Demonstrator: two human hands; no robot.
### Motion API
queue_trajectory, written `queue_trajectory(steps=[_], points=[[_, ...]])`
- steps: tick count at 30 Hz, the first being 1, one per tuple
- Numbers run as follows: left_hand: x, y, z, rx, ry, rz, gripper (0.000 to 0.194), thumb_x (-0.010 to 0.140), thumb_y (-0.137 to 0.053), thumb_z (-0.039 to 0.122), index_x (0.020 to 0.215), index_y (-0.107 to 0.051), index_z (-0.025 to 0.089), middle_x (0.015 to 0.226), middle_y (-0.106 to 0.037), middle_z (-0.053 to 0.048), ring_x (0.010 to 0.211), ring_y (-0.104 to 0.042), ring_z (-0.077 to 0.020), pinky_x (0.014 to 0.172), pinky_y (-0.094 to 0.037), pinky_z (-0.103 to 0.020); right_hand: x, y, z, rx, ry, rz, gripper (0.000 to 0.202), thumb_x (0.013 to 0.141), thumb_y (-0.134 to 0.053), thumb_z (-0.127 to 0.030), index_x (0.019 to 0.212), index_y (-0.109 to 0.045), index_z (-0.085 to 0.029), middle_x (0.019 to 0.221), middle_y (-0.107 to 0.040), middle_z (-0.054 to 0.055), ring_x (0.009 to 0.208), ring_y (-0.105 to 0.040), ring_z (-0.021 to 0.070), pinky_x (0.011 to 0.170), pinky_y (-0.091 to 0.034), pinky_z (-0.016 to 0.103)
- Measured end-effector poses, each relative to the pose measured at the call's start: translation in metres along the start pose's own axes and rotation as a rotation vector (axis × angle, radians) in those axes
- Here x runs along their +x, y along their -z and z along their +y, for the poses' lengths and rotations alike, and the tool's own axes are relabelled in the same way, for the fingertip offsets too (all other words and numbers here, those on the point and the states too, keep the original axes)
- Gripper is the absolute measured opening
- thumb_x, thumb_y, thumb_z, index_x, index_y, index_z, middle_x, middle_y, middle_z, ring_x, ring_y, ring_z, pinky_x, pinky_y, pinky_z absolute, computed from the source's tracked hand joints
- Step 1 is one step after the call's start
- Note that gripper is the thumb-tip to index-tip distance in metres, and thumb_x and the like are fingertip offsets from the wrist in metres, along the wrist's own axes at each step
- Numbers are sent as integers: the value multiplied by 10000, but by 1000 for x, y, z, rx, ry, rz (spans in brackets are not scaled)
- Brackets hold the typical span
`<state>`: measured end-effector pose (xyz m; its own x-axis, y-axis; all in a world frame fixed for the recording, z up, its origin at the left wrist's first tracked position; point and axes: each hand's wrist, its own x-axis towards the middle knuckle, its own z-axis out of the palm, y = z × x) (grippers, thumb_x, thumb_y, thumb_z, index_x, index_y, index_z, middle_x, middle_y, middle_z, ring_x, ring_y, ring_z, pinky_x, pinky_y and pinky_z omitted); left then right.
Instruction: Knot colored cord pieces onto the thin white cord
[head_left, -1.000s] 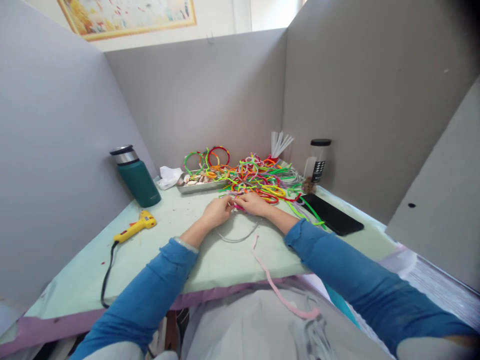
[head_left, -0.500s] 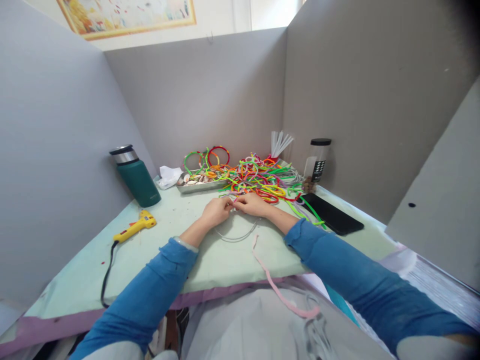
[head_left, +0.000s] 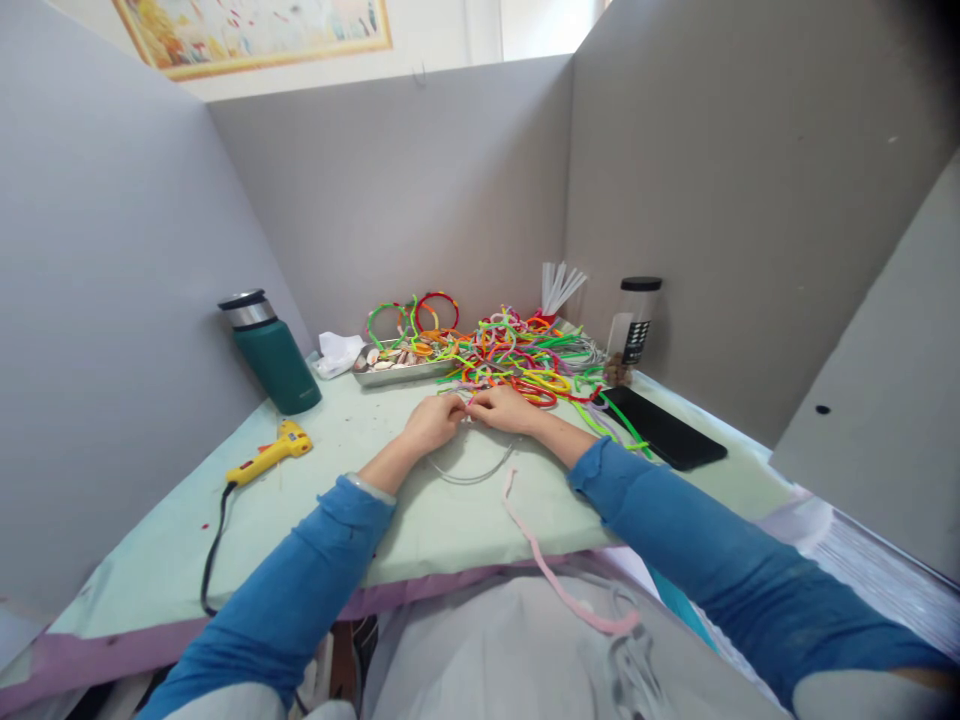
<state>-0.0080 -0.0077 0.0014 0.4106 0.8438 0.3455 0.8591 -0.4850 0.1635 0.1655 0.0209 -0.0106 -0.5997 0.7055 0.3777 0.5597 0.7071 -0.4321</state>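
The fingertips of the left hand (head_left: 433, 422) and the right hand (head_left: 506, 408) are meeting almost tip to tip, each set pinching closed with hardly any gap; between them they are gripping a small pink piece (head_left: 470, 404), though it is so small and so covered that its exact shape is hard to make out; a thin grey wire (head_left: 471, 482) is curving in a loop just nearer the body than the fingers, its ends running up towards the hands. Nearer still and a little right of the fingers, a pale pink fuzzy strip (head_left: 535, 548) is trailing over the table edge onto the lap; just beyond the fingertips, a tangled heap of coloured fuzzy stems (head_left: 517, 350) is spreading away; beyond and left of them, a metal tray (head_left: 405, 376) is holding small pale pieces. Farther left of the fingers, a yellow glue gun (head_left: 270, 455) is lying near a green bottle (head_left: 277, 365), which is standing beyond it; well to their right, a black flat object (head_left: 664, 430) is lying near a clear jar (head_left: 637, 320) with a black lid.
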Motion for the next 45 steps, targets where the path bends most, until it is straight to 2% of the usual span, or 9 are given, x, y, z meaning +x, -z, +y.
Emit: queue_trajectory(steps=[13,22,34,45], points=[[1,0,0,-6,0,28,232,798,-442,249,823,-662,178,787,-668,-56,711,-572,-164,640,-400,-244,-1,1,-3,-8,-5,25,297,832,-436,-318,702,-625,-131,642,-580,4,596,-442,90,548,-263,194],[0,3,3,-13,23,22,231,797,-448,246,826,-665,172,798,-675,-54,703,-573,-159,639,-403,-240,0,1,-3,26,-11,10,318,851,-420,-346,747,-631,-132,668,-594,8,622,-461,95,566,-276,195],[0,1,2,-34,45,31,234,798,-461,275,865,-664,179,819,-679,-56,719,-585,-167,664,-417,-253,0,1,-3,27,0,3,282,843,-420,-305,750,-630,-141,663,-586,6,617,-454,98,573,-275,203],[1,0,-1,17,-1,46,230,796,-448,242,828,-665,170,839,-665,-60,768,-575,-168,689,-422,-250,0,0,0,38,5,-3,306,847,-424,-324,748,-640,-132,649,-598,9,604,-459,98,577,-283,203]])
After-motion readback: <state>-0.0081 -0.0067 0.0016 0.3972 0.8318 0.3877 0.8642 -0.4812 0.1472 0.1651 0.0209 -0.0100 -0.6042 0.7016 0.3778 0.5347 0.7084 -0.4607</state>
